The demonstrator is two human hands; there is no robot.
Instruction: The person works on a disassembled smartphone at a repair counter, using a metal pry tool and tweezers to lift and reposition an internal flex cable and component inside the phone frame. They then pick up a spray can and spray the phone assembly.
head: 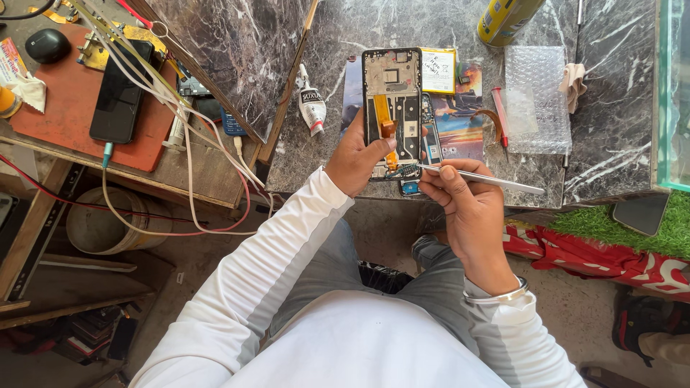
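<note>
An opened phone frame [392, 93] with bare circuit parts and an orange flex strip lies on the marble counter [345, 43]. My left hand [354, 159] grips its lower left edge, thumb on the frame. My right hand [463, 205] holds metal tweezers [489, 180] like a pen, the tips touching the small board at the frame's bottom end. A yellow-edged battery [438, 70] lies right of the frame.
A glue tube [311, 105], a red-handled tool [499, 115], bubble wrap [535, 93] and a yellow can [505, 18] are on the counter. Left, a black phone [121, 90] on an orange mat [65, 108] with tangled cables [194, 136]. A bucket [100, 226] stands below.
</note>
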